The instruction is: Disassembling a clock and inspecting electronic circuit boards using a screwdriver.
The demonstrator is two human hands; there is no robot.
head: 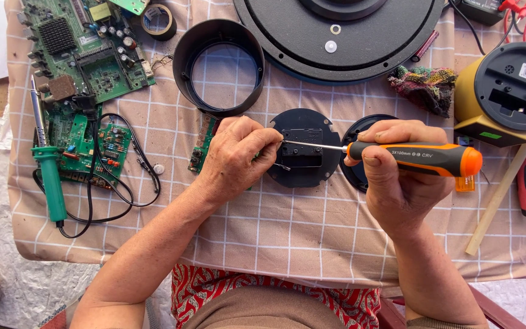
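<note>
Your two bare forearms rise from the lower edge of the frame and angle inward, converging toward the middle. Your left hand [234,159] lies knuckles-up, wrist bent slightly inward, its fingers [263,141] curled and bunched together at the tips in a pinch, thumb tucked beneath and out of sight. Your right hand [394,176] sits level with it and just apart, wrapped in a closed grip, thumb [369,159] pressed along the front, index finger arched over the top, remaining fingers folded under. The right wrist is cocked back above a nearly upright forearm. Both elbows stay outside the picture.
</note>
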